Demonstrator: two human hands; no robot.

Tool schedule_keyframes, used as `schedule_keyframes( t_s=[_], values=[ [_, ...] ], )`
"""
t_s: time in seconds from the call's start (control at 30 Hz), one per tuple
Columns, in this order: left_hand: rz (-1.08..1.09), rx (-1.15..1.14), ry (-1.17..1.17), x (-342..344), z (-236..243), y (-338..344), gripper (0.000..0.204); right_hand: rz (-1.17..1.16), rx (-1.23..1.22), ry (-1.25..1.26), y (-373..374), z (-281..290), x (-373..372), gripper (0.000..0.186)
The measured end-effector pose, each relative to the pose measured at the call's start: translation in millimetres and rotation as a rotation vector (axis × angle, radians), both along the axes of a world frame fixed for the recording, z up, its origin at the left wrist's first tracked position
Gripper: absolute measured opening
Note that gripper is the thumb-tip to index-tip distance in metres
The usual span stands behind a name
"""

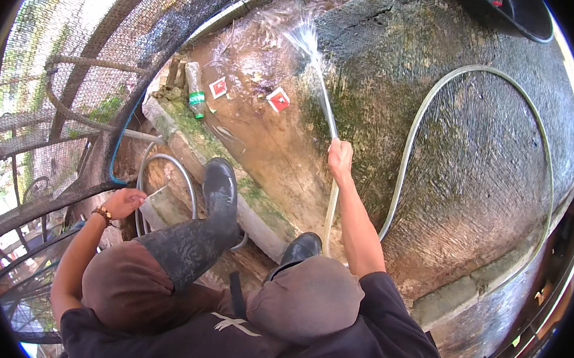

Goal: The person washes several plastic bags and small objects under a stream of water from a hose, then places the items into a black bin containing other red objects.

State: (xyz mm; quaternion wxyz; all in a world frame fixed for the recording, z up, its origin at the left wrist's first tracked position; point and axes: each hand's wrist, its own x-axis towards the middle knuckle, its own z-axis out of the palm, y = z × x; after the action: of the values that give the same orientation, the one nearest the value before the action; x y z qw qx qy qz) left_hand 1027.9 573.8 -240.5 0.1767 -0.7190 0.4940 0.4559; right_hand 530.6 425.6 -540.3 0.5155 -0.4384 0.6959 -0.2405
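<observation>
My right hand (340,159) is closed around a clear hose (330,212) near its end. A jet of water (318,65) shoots from it and fans out over the wet ground at the far edge. My left hand (124,203), with a beaded bracelet at the wrist, is beside the netted frame at the left. Its fingers are curled, and what they hold, if anything, is too small to make out. Two red-and-white packets (278,100) and a plastic bottle with a green label (197,99) lie on the muddy floor ahead.
The hose loops (548,141) across the ridged, wet concrete slab (488,160) at right. A dark basin (511,18) stands at the far right. Black netting (104,33) on a frame closes the left side. My black rubber boots (221,191) stand by a low mossy concrete curb (192,152).
</observation>
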Motion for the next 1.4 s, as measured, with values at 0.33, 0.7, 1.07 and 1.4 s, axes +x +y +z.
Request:
schedule_keyframes(
  t_s=[0.33,0.7,1.07,1.4],
  values=[
    [-0.011,-0.072,0.065,-7.5,-57.6,-8.8,0.026,-0.219,-0.075,-0.034,-3.1,0.7,-12.3,0.042],
    [-0.045,0.005,-0.006,8.1,-74.2,-5.0,0.029,0.061,0.153,0.009,-6.2,-31.0,10.1,0.047],
    [-0.033,-0.024,0.017,4.2,-78.6,-1.7,0.030,0.155,-0.110,0.123,47.7,-68.1,59.4,0.049],
    [-0.077,-0.023,0.016,8.1,-83.2,7.7,0.030,0.139,-0.122,0.091,48.8,-83.0,70.8,0.042]
  ],
)
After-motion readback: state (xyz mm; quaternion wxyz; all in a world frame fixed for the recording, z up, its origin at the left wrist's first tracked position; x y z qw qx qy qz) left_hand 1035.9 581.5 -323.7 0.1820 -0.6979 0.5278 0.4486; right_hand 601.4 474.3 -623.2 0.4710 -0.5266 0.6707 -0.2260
